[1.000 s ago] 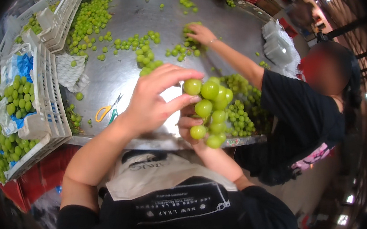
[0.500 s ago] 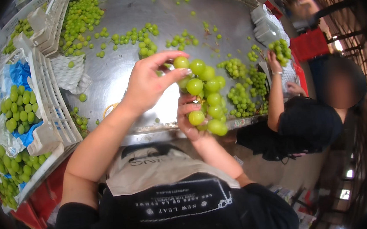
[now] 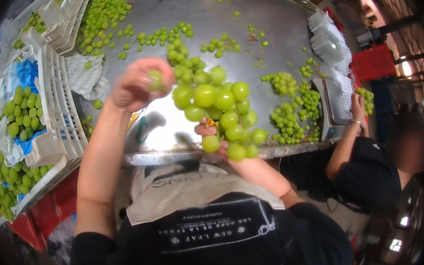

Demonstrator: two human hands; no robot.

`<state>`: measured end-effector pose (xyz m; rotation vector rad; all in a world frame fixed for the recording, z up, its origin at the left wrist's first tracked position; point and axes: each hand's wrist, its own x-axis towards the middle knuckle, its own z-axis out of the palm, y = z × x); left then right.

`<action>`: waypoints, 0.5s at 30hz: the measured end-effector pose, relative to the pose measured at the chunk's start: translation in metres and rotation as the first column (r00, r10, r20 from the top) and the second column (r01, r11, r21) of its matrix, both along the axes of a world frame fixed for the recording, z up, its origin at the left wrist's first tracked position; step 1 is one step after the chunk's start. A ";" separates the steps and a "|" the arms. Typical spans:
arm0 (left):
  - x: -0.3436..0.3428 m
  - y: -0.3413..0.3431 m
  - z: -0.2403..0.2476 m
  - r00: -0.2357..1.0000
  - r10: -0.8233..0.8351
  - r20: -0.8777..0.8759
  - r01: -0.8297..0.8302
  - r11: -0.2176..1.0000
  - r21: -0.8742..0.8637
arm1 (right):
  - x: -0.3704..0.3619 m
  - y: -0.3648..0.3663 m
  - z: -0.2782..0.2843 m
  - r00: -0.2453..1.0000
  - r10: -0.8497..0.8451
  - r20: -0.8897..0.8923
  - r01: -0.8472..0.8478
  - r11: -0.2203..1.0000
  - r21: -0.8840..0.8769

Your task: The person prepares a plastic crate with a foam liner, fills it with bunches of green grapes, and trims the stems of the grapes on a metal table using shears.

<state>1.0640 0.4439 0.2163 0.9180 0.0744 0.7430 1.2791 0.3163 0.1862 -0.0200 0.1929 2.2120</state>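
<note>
metal table (image 3: 159, 10) | green grapes (image 3: 104, 20) | white padding (image 3: 84, 73) | probably scissors (image 3: 143, 120), half-hidden

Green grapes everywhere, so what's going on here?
The person's right hand holds up a bunch of green grapes, while the blurred left hand seems to hold a single grape. Loose grapes and more bunches lie on the metal table. At the right, a co-worker's hand holds another bunch.
</note>
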 end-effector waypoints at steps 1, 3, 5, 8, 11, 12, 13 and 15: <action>-0.005 0.000 -0.004 0.997 0.052 0.059 -0.049 0.997 -0.058 | 0.007 0.002 -0.004 0.980 0.081 -0.180 -0.082 0.997 0.003; -0.021 0.002 -0.011 0.971 0.170 0.170 -0.141 0.975 -0.171 | 0.021 0.010 -0.014 0.912 0.135 -0.388 -0.141 0.990 0.013; -0.043 -0.012 -0.026 0.791 0.459 -0.404 -0.441 0.886 0.142 | 0.033 0.017 -0.010 0.986 -0.072 -0.149 0.062 0.995 -0.074; -0.048 -0.031 -0.054 0.176 0.661 -0.729 -0.330 0.738 0.589 | 0.044 0.033 -0.013 0.991 -0.130 -0.024 0.130 0.991 0.036; -0.041 -0.050 -0.073 0.046 0.597 -0.801 -0.297 0.773 0.560 | 0.043 0.045 -0.018 0.910 -0.266 0.317 0.219 0.960 0.176; -0.030 -0.056 -0.070 0.152 0.591 -0.792 -0.347 0.782 0.517 | 0.043 0.046 -0.017 0.761 -0.324 0.563 0.152 0.932 0.330; -0.017 -0.061 -0.066 0.256 0.583 -0.771 -0.392 0.791 0.469 | 0.042 0.048 -0.015 0.559 -0.383 0.736 0.054 0.902 0.429; 0.013 -0.069 -0.044 0.401 0.606 -0.687 -0.406 0.790 0.460 | 0.037 0.049 -0.009 0.494 -0.375 0.784 0.042 0.911 0.409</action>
